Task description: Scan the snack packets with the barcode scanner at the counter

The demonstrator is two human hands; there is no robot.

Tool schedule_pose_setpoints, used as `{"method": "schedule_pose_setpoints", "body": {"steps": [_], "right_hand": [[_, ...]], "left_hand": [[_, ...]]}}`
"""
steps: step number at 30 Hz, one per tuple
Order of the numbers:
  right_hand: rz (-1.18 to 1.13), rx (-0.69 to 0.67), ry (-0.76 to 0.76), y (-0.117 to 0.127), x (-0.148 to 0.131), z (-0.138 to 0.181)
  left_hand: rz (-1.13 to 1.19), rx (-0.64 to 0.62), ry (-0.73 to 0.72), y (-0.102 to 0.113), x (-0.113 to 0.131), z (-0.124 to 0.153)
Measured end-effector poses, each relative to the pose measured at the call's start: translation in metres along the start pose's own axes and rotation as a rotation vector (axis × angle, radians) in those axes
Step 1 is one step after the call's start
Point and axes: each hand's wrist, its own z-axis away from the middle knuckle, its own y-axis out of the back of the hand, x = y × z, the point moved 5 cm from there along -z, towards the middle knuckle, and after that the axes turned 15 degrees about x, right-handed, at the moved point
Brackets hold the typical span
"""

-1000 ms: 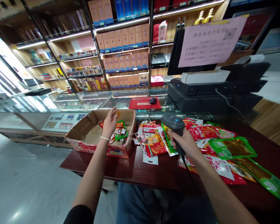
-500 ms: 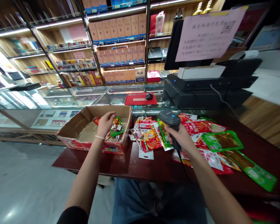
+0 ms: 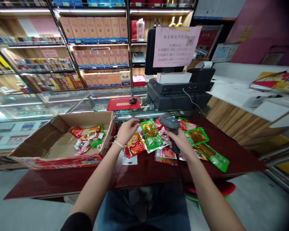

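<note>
My right hand is wrapped around a black handheld barcode scanner, whose head points up and left above the heap of snack packets. My left hand has its fingers curled at the upper left corner of a green and gold snack packet; the thumb is mostly hidden. That packet lies face up on red and white packets. Under and beside my left hand are red snack packets. More green packets lie to the right of the scanner.
An open cardboard box with some snack packets inside stands left on the dark red table. Behind are a glass counter, a red mouse pad with a mouse, and a black register with a monitor.
My left hand has moved from above the cardboard box rightward to the green and gold packet. The scanner has shifted right, off that packet. The view has turned right.
</note>
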Motion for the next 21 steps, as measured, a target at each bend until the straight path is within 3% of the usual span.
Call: {"method": "schedule_pose_setpoints", "body": {"steps": [3,7,12,16,21], "right_hand": [[-0.010,0.021,-0.001,0.018,0.005,-0.004],[-0.026,0.040,-0.035,0.036,0.010,-0.007],[-0.057,0.078,-0.057,0.043,0.013,-0.008],[-0.073,0.075,-0.057,0.041,0.017,-0.011],[-0.083,0.060,-0.055,0.039,0.021,-0.012]], "left_hand": [[-0.046,-0.066,0.043,-0.043,-0.012,0.008],[-0.131,-0.099,0.057,-0.080,-0.026,0.019],[-0.346,-0.168,-0.077,-0.107,-0.015,0.034],[-0.521,-0.161,-0.107,-0.123,0.000,0.047],[-0.575,-0.156,-0.104,-0.135,0.011,0.056]]}}
